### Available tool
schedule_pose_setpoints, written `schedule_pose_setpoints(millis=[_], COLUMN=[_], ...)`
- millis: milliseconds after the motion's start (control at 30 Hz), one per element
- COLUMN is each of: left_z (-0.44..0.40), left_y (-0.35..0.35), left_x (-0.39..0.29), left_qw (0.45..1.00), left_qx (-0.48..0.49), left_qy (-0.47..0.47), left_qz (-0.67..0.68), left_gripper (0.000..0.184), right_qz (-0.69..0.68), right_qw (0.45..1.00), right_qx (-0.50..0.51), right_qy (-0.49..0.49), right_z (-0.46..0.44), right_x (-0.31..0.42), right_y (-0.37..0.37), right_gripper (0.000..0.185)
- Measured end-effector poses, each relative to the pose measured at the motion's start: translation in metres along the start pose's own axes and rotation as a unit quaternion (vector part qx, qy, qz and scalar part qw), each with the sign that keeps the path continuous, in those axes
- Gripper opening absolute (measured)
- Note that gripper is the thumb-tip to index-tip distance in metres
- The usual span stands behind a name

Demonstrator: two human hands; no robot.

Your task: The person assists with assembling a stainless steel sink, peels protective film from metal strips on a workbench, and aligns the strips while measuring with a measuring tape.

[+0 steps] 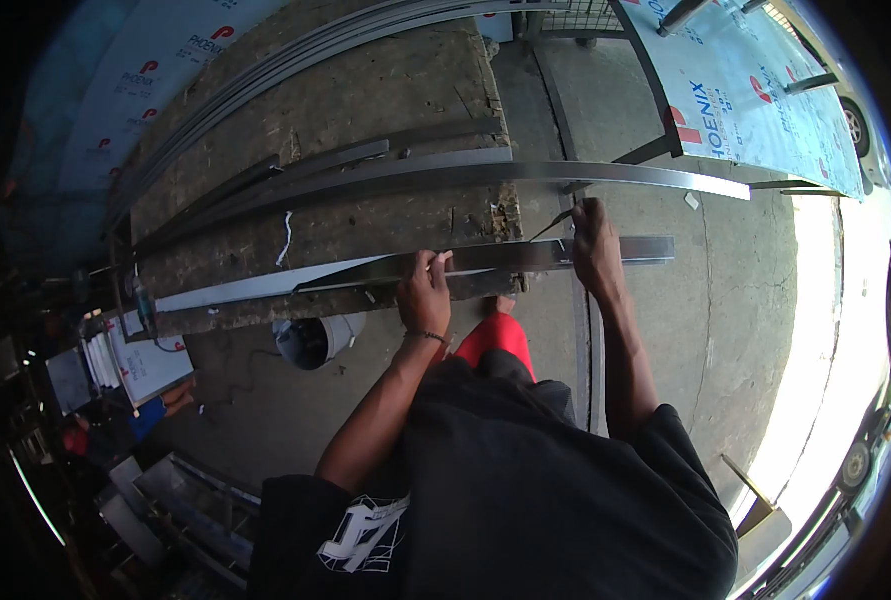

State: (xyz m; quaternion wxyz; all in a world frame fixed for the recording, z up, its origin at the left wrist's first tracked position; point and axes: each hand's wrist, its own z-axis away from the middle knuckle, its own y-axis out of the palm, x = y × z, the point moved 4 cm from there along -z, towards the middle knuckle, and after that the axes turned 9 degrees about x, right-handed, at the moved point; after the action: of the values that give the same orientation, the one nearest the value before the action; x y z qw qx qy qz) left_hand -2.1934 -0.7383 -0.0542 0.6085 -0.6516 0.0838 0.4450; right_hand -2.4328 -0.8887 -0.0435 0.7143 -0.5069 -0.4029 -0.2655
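A long metal bar (651,250) lies along the front edge of the workbench, its right end jutting past the bench. Toward the left its face looks white, and a dark strip (366,270) runs along it to the middle. My left hand (426,292) is closed on the bar's near edge, thumb and fingertips pressed together at its top. My right hand (598,250) is a fist at the overhanging part. Out of it a thin dark pointed piece (554,225) slants down to the bar; its kind cannot be made out.
Another long metal bar (626,174) lies behind, also overhanging the scarred workbench (366,215). Shorter bars (351,155) and long strips (296,65) lie farther back. Below the bench's front edge stands a bucket (341,335). A film-covered sheet table (736,110) stands at the back right.
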Motion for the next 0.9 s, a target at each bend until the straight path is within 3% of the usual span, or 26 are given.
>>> schedule_pose_setpoints(millis=[167, 200, 233, 333, 433, 500, 633, 800, 867, 900], left_z=[0.0, -0.001, -0.003, -0.005, -0.004, -0.006, -0.011, -0.012, -0.01, -0.007], left_y=[-0.001, 0.004, 0.005, 0.006, 0.003, 0.008, 0.015, 0.017, 0.013, 0.011], left_x=[0.002, 0.011, 0.016, 0.013, 0.0, -0.009, -0.014, -0.014, -0.012, -0.012], left_qw=[0.992, 0.996, 0.997, 0.999, 0.995, 0.988, 0.985, 0.982, 0.98, 0.978], left_qx=[0.052, 0.035, 0.037, 0.022, 0.026, 0.072, 0.121, 0.116, 0.123, 0.132], left_qy=[-0.108, -0.073, -0.071, -0.008, -0.02, -0.023, -0.062, -0.032, -0.052, -0.071], left_qz=[0.028, 0.022, 0.023, 0.04, 0.089, 0.133, 0.111, 0.144, 0.144, 0.145], left_gripper=[0.023, 0.025, 0.025, 0.02, 0.022, 0.024, 0.027, 0.025, 0.025, 0.025], right_qz=[-0.024, -0.038, -0.05, -0.158, -0.195, -0.134, -0.146, -0.033, 0.121, 0.121], right_qw=[0.993, 0.992, 0.987, 0.98, 0.98, 0.991, 0.985, 0.988, 0.975, 0.975], right_qx=[-0.085, -0.083, -0.146, -0.117, -0.038, -0.009, 0.081, 0.131, 0.144, 0.146], right_qy=[0.073, 0.089, 0.05, 0.035, 0.018, 0.021, 0.029, -0.078, -0.118, -0.118], right_z=[0.008, 0.012, 0.014, 0.029, 0.033, 0.031, 0.021, 0.005, -0.001, -0.006], right_x=[-0.019, -0.023, -0.024, 0.011, 0.016, 0.018, 0.021, 0.026, 0.031, 0.028], right_y=[-0.078, -0.091, -0.097, -0.118, -0.102, -0.079, -0.024, 0.029, 0.045, 0.05], right_gripper=[0.035, 0.034, 0.032, 0.025, 0.023, 0.021, 0.015, 0.011, 0.014, 0.014])
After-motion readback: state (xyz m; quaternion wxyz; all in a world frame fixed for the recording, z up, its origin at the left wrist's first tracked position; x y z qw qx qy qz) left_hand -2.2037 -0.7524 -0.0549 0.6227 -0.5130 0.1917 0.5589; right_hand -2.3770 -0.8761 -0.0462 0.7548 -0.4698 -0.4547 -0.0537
